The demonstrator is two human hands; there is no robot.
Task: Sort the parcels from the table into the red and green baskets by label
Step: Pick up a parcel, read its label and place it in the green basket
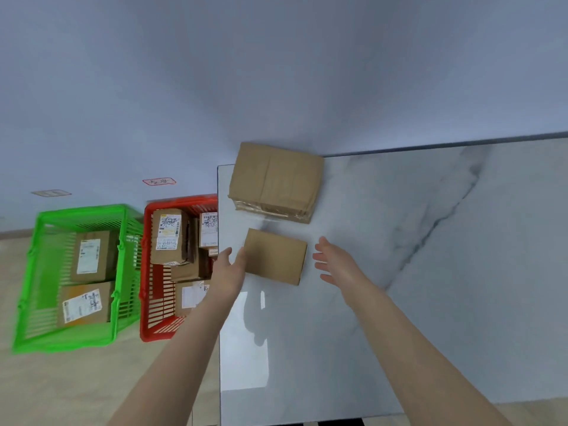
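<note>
Two plain brown parcels lie on the white marble table [399, 272] near its left edge. The small flat parcel [275, 256] is nearer to me, the larger taped parcel [276, 181] sits behind it at the far corner. No label shows on either. My left hand [229, 267] has straight fingers against the small parcel's left edge. My right hand [335, 261] hovers open just right of that parcel, a small gap between them. On the floor to the left stand the red basket [153, 302] with several labelled parcels and the green basket [40, 272] with two.
A red-outlined tag [159, 181] and a grey tag [50, 193] are stuck on the wall above the baskets. The wall runs right behind the table's far edge. The table's left edge overhangs the red basket's right side.
</note>
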